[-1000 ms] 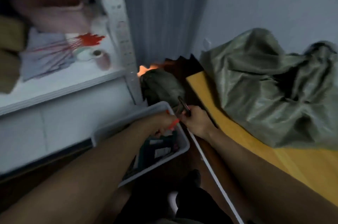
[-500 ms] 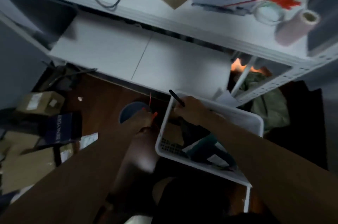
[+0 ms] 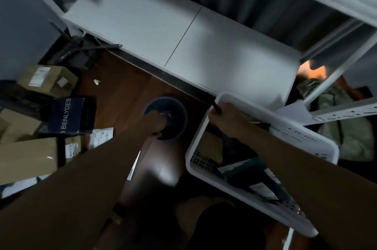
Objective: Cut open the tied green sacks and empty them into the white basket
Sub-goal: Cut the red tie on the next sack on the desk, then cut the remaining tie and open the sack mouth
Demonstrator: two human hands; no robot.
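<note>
Both arms outstretched — left hand [image 3: 158, 125] lowered, right hand [image 3: 226, 116] fisted.

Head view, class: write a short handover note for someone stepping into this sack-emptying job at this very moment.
Left hand: reaching into the dark round bin on the floor; grip hidden.
Right hand: closed on a black cutting tool, at the white basket rim.
Green sack: on the floor behind the basket, under the shelving.
Done: basket already holds packets.
Left: whether this sack is cut open cannot be told; check and empty it.
</note>
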